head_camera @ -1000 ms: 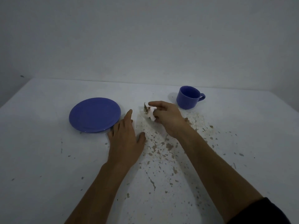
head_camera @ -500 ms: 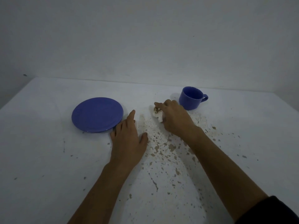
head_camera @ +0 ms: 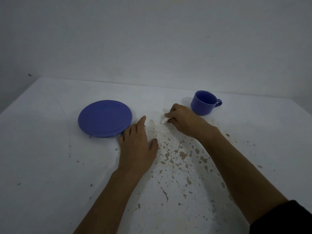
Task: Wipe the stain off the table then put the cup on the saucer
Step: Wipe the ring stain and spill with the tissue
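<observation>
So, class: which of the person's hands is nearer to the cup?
Right. The right hand, clutching a tissue, sits just beside the cup, toward the saucer. The left hand lies flat farther off, by the saucer.

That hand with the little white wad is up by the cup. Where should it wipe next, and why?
Probably drag the tissue wad in the right hand back toward the person, through the brown splatter. Most specks lie nearer than the wad, between the two forearms, so the table is far from clean. The blue cup should wait; the saucer sits empty beside the flat left hand.
</observation>
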Demonstrator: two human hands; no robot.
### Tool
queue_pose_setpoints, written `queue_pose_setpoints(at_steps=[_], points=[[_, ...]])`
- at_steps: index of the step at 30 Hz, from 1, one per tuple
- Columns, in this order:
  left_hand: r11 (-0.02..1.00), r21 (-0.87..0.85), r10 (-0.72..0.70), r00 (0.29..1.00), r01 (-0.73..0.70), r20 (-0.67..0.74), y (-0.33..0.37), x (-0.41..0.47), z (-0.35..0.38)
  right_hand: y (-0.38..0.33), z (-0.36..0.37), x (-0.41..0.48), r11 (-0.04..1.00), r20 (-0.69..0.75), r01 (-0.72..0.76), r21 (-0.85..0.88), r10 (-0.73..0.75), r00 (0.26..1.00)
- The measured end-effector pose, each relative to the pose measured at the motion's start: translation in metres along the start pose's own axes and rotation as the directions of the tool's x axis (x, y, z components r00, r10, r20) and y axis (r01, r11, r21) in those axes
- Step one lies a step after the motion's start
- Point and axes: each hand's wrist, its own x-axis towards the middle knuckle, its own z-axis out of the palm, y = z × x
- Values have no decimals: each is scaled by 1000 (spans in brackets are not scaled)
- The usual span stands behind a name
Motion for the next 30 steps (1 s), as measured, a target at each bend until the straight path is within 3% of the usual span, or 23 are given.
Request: queue_pose_setpoints(at_steps=[6, 9, 13, 15, 18, 21, 23, 25, 28, 30], points=[[1000, 0, 5, 1000, -5, -1, 0, 0, 0, -17, 13, 23, 968, -317, -242, 63, 249, 915], [1000, -2, 1, 1000, -1, -11, 0, 1, 1, -43, 27, 23, 974, -369, -183, 133, 220, 903], [1000, 4, -5, 1000, 5, -21, -3, 3, 3, -62, 30, -3, 987, -284, 82, 138, -40, 958], [1000, -28, -12, 1000, 12, -22, -4, 4, 4, -51, 20, -11, 983, -197, 129, 130, -102, 975], [997, -62, -36, 999, 35, -15, -5, 4, 4, -23, 9, -3, 989, -243, -39, 141, 72, 967], [997, -66, -37, 999, 36, -13, -5, 4, 4, -10, 11, 4, 958, -326, -230, 172, 276, 904], [997, -73, -37, 999, 36, -10, -4, 4, 4, -21, 20, 1, 968, -362, -213, 133, 247, 899], [997, -60, -39, 999, 38, -16, -4, 5, 5, -41, 28, -8, 989, -371, -106, 107, 139, 918], [999, -34, -39, 999, 39, -13, -4, 4, 5, -57, 26, -22, 994, -284, 40, 98, -11, 959], [998, -43, -39, 999, 39, -9, -3, 4, 4, -48, 19, -22, 992, -282, -4, 123, 38, 959]])
